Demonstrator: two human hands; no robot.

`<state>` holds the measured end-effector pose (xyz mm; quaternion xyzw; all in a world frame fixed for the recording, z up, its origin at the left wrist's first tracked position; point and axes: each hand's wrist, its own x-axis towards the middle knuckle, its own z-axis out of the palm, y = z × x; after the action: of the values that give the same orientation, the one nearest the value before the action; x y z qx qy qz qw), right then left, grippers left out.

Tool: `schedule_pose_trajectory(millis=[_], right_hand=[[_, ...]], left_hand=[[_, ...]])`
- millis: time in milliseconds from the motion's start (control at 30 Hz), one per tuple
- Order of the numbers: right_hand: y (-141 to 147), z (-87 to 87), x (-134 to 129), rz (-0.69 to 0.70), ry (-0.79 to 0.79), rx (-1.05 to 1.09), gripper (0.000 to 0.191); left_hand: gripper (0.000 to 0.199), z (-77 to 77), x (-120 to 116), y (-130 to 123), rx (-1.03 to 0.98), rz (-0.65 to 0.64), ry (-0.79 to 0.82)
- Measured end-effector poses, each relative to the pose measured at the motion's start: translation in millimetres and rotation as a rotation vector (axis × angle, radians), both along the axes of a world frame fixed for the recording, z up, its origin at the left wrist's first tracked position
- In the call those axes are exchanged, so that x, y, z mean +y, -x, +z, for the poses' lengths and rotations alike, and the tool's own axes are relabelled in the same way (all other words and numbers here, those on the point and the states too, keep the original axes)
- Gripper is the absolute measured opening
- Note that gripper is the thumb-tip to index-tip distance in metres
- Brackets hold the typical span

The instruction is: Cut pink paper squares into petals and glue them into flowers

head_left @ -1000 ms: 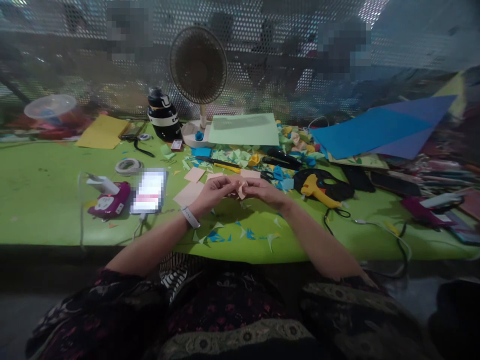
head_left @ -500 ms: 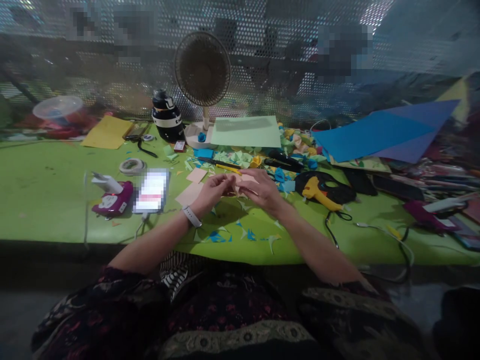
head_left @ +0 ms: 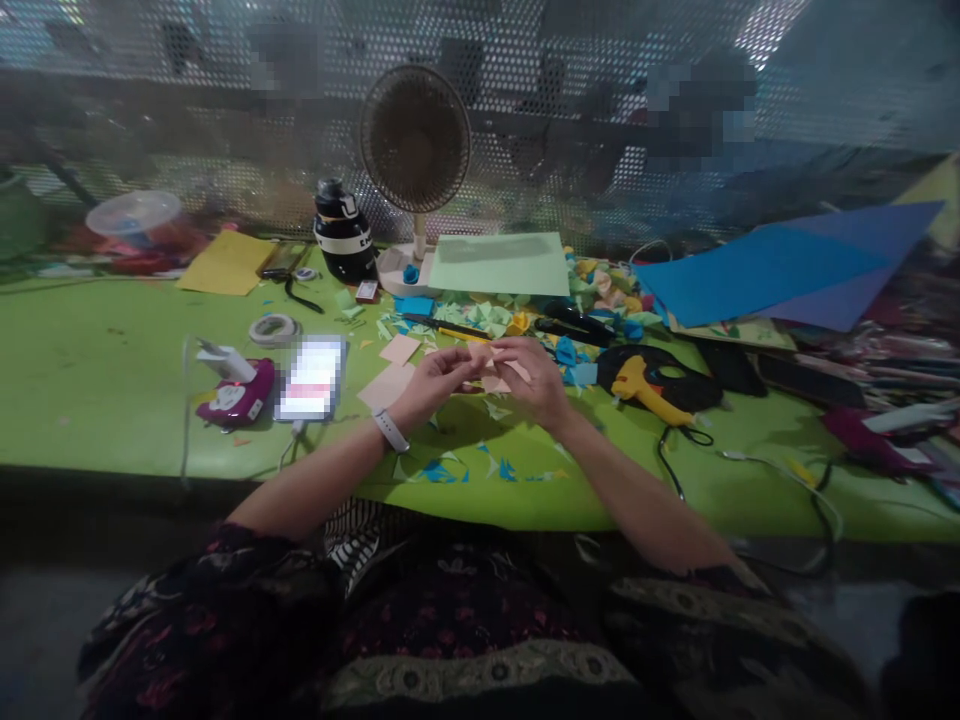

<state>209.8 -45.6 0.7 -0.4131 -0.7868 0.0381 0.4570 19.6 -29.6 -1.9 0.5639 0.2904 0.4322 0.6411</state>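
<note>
Over the middle of the green table, my left hand (head_left: 442,382) and my right hand (head_left: 531,382) meet at their fingertips. Between them is a small pale peach paper piece (head_left: 481,352), pinched by the fingers of both hands; its exact shape is too small to tell. Just left of my left hand lie a square of peach paper (head_left: 400,348) and a larger peach sheet (head_left: 385,386). More peach paper shows under my right hand. A black and yellow cutter (head_left: 457,332) rests behind the hands, beside green paper scraps (head_left: 487,316).
A fan (head_left: 416,140) and black bottle (head_left: 345,235) stand at the back. Leftward are a lit phone (head_left: 311,378), tape roll (head_left: 273,329) and purple socket block (head_left: 238,395). Rightward are a yellow glue gun (head_left: 649,392), cables and blue sheets (head_left: 757,265).
The whole view has shifted slightly, so the table items appear further right. My fingers have changed their hold, and the small peach piece now shows more plainly between them.
</note>
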Motion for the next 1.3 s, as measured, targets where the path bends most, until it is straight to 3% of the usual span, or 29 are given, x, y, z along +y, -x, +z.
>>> schedule_pose_trajectory(millis=[367, 667, 1033, 1300], right_hand=[[4.0, -0.5, -2.8, 0.052, 0.052, 0.022, 0.017], [3.2, -0.5, -3.1, -0.03, 0.062, 0.1, 0.018], [-3.9, -6.0, 4.9, -0.003, -0.101, -0.32, 0.027], [2.4, -7.3, 2.1, -0.089, -0.198, -0.341, 0.027]], left_hand=[[0.041, -2.7, -0.2, -1.9, -0.021, 0.034, 0.025], [0.04, 3.0, -5.5, -0.4, -0.021, -0.084, 0.07], [0.05, -5.0, -2.0, -1.5, 0.061, -0.055, 0.04], [0.043, -4.1, -2.2, -1.7, 0.01, -0.065, 0.035]])
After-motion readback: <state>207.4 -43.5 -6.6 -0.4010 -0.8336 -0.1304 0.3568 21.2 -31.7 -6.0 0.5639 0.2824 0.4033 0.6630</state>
